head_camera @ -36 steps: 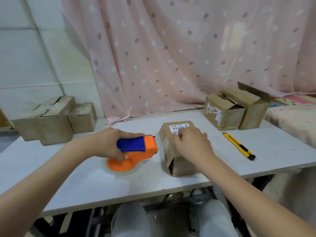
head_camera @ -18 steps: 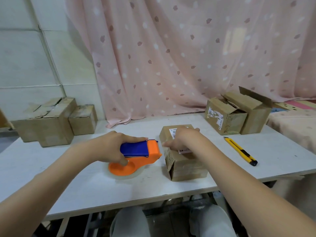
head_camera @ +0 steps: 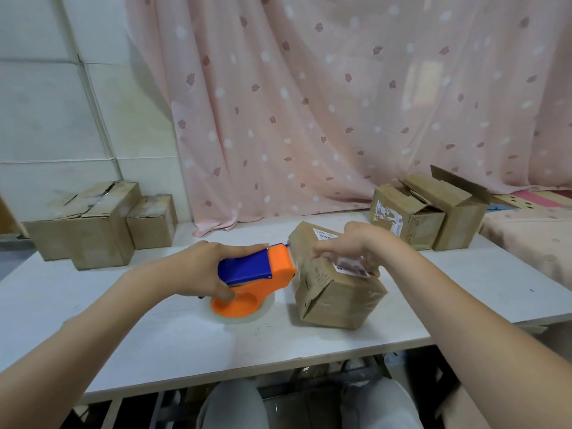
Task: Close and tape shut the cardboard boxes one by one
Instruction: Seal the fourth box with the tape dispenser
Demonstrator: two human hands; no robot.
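Note:
A small closed cardboard box (head_camera: 337, 292) with white labels on top sits mid-table, turned at an angle. My right hand (head_camera: 356, 246) arches over its top, with the fingertips at the left top edge and the thumb by the near label, gripping it. My left hand (head_camera: 201, 270) holds an orange and blue tape dispenser (head_camera: 263, 274), whose orange base rests on the white table (head_camera: 154, 335). The dispenser's nose touches the upper left edge of the box.
Two cardboard boxes with open flaps (head_camera: 408, 218) (head_camera: 455, 209) stand at the back right. A large box (head_camera: 83, 224) and a small box (head_camera: 151, 221) stand at the back left against the wall. A pink curtain (head_camera: 309, 103) hangs behind, and a covered surface (head_camera: 532, 243) adjoins the table's right.
The box has turned to an angle under my right hand. My left hand moved the dispenser to the right until its nose met the box. The yellow knife is now hidden behind my right arm.

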